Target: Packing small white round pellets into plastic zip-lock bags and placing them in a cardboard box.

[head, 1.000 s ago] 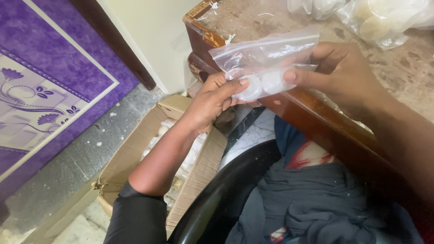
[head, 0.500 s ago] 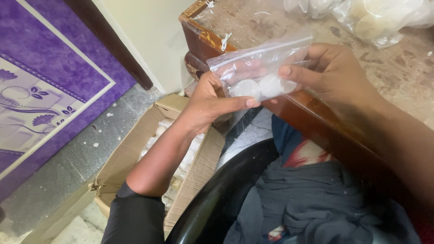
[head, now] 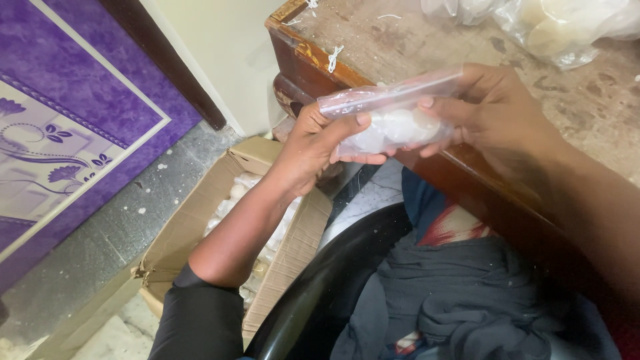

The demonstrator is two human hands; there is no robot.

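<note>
Both my hands hold a small clear plastic zip bag [head: 390, 113] with white round pieces [head: 400, 127] inside it, just above the edge of a worn wooden table [head: 413, 40]. My left hand [head: 317, 143] pinches the bag's left end, thumb on top. On the right end, my right hand [head: 490, 110] grips with its fingers over the bag's front. The bag lies about level, its sealed strip along the top.
An open cardboard box [head: 200, 227] with white pieces in clear bags stands on the grey floor below my left arm. More clear bags of white pieces [head: 560, 27] lie on the table's far right. A purple patterned panel [head: 67, 120] fills the left. Dark cloth [head: 467, 300] lies below.
The bag and both hands have shifted slightly down and to the left, closer to the table edge. The bag has turned from tilted to nearly level.
</note>
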